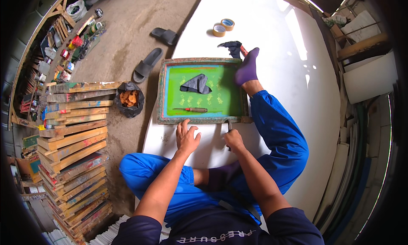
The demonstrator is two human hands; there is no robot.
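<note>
In front of me lies a wooden-framed printing screen (187,121) with green mesh and yellowish star-like marks. My left hand (188,136) is open, fingers spread, at the frame's near edge; whether the fingertips touch the wood I cannot tell. My right hand (233,139) is closed around a dark narrow tool (230,126), whose upper end meets the near edge right of the middle; its kind is unclear. On the mesh rest a folded dark cloth (196,84) and a slim screwdriver-like tool (196,110). My foot in a purple sock (247,68) is at the right side of the frame.
Two tape rolls (219,31) and a black item with a red handle (233,45) lie farther up the white surface (297,113). Left on the floor are black slippers (147,66), a black bag with orange-brown pieces (128,98) and a tall stack of wooden frames (74,139).
</note>
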